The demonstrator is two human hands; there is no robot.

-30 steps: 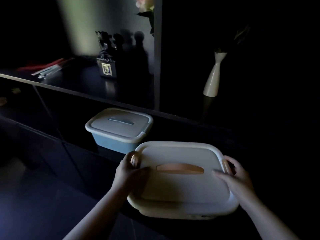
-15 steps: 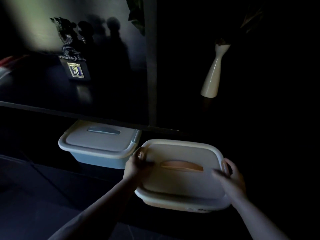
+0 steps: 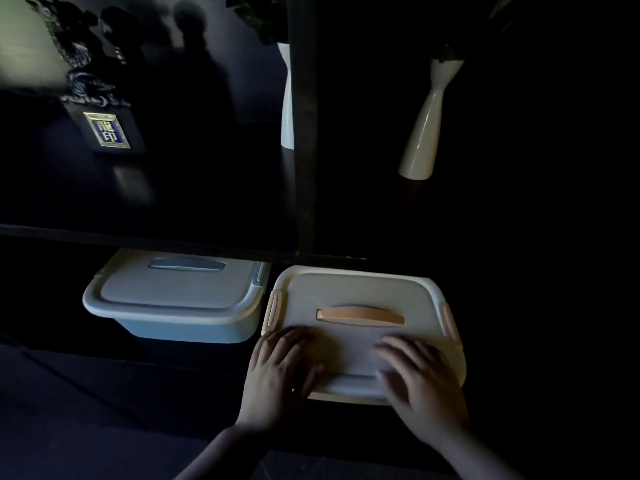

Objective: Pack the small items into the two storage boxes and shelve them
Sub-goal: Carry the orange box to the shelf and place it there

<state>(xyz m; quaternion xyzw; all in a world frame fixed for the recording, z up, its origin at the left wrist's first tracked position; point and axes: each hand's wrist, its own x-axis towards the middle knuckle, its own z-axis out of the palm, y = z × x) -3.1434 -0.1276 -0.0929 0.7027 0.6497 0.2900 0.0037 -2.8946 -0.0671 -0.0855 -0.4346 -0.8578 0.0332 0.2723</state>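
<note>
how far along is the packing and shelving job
Done: both boxes are lidded, and the blue box sits under the shelf. In hand: the left hand and right hand rest flat on the cream box, beside it. Left: it sticks out further than the blue one.

V. dim; light from upper left; hands (image 3: 277,372) maybe motion-blurred.

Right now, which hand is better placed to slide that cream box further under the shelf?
Neither clearly: left hand and right hand both lie flat on the cream box lid's near edge, so both together.
</note>
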